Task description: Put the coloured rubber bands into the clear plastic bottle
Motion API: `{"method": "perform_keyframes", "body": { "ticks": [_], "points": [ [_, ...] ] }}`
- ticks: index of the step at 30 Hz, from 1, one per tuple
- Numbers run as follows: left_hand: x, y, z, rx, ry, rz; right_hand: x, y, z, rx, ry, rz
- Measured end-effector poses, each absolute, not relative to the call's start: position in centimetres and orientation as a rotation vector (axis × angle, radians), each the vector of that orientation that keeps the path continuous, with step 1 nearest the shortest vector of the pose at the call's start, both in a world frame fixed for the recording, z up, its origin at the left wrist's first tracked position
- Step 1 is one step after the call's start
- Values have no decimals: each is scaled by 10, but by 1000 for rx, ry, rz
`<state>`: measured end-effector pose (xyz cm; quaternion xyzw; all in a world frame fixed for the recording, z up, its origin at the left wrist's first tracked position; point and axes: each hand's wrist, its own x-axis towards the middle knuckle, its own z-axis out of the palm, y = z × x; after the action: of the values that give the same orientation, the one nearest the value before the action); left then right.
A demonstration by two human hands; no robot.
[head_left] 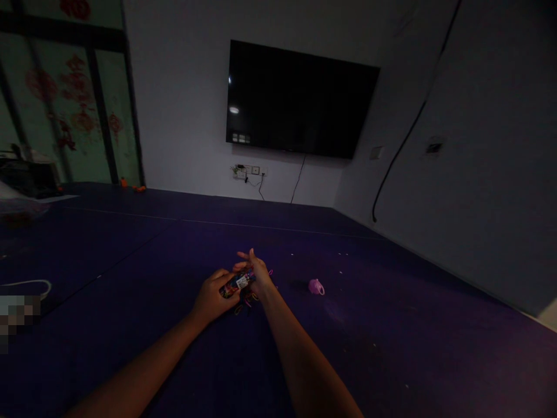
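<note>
Both hands on a little dark patterned container, low over a purple floor

So the left hand (215, 296) is wrapped around the near end of the container (235, 283), which lies tilted between the two hands with a white label (242, 282) facing up. The right hand (256, 276) is at the other end, a couple of fingers sticking up and apart; can't tell if it's actually pinching anything. There's a bunch of thin colorful loops (249, 298) right under and beside the hands, kinda like hair ties, too dark to make out properly. A small pink thing with a ring on it (316, 287) sits on the purple floor (348, 325) off to the right, apart from the hands. Big black TV (300, 101) on the wall ahead, outlets (250, 170) below it, red decorations (78, 87) on the glass doors to the left.
</note>
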<state>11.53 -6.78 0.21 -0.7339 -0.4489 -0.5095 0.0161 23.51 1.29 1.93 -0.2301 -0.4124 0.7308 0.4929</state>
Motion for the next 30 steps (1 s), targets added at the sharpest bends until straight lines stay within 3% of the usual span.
{"method": "perform_keyframes", "body": {
  "ticks": [17,30],
  "points": [
    [117,-70,3,-2221,-1553,-1391,230,19,20,-429,-825,1632],
    [117,-69,2,-2357,-1379,-1447,235,27,15,-475,-698,1546]
  ]
}}
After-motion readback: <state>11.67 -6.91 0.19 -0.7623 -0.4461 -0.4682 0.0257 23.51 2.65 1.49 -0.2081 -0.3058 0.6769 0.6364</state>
